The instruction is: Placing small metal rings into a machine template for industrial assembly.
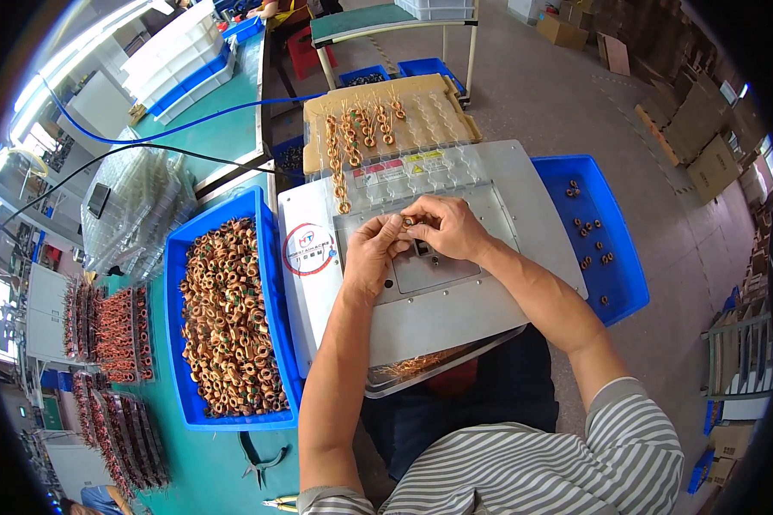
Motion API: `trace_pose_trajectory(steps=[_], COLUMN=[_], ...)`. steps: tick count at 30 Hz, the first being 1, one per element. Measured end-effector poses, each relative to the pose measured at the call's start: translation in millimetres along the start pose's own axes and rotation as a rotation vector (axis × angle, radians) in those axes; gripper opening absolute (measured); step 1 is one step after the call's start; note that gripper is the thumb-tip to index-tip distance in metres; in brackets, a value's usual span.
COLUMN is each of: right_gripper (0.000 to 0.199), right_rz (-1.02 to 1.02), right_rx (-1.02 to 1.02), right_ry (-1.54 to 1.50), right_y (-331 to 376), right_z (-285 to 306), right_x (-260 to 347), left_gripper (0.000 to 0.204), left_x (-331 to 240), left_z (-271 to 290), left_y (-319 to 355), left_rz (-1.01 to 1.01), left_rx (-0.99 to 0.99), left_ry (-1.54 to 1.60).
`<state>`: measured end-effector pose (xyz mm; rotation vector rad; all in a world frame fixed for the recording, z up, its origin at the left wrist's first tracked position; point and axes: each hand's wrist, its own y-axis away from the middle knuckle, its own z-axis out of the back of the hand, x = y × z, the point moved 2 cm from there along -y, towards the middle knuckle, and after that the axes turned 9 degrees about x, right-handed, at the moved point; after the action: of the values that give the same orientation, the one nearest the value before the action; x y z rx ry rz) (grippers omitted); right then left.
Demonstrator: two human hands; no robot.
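Both hands meet over the grey machine (455, 300): the right hand (451, 227) and left hand (371, 253) pinch one small copper coil (409, 221) between their fingertips, each grip clamped on it just above the machine's dark slot. On the machine's left side sits a round red-and-blue label (307, 249); along its far edge runs a red, white and yellow warning strip (399, 166). Left of the machine a blue bin (232, 322) brims with coils; right of it, another blue bin (597, 236) holds a few.

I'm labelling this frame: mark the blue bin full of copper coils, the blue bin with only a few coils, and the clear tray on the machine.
Full blue bin (176, 257): head view, on its left wall.
Sparse blue bin (614, 225): head view, on bare floor.
Clear tray (451, 172): head view, on an empty pocket.
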<state>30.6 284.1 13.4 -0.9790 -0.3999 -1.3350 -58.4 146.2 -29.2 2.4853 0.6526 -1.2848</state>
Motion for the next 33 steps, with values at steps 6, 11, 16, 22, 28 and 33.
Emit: trace_pose_trajectory(steps=[6,11,16,22,28,33], right_gripper=[0.018,0.019,0.018,0.019,0.019,0.018], right_rz=[-0.062,-0.003,-0.036,-0.010,0.006,0.080], right_rx=[-0.010,-0.036,-0.050,-0.072,-0.108,-0.136], right_ry=[-0.029,-0.035,-0.010,0.006,-0.018,0.076], right_y=[1.9,2.1,2.6,3.2,-0.2,1.4], right_z=[0.0,-4.2,-6.8,-8.2,-13.9,-11.7], right_x=[0.5,-1.3,1.1,2.5,4.6,1.1], left_gripper=[0.023,0.020,0.019,0.018,0.018,0.019], left_x=[0.5,2.1,0.1,0.0,3.2,-1.1], left_z=[-2.0,2.3,1.8,0.6,7.2,-5.8], left_y=[-0.4,-1.7,-0.9,0.4,-2.1,-0.6], left_rz=[-0.003,-0.016,-0.033,-0.030,-0.066,-0.057], left_rx=[0.011,0.012,0.031,0.022,-0.003,-0.051], left_ry=[0.030,0.033,0.079,0.090,0.163,0.053])
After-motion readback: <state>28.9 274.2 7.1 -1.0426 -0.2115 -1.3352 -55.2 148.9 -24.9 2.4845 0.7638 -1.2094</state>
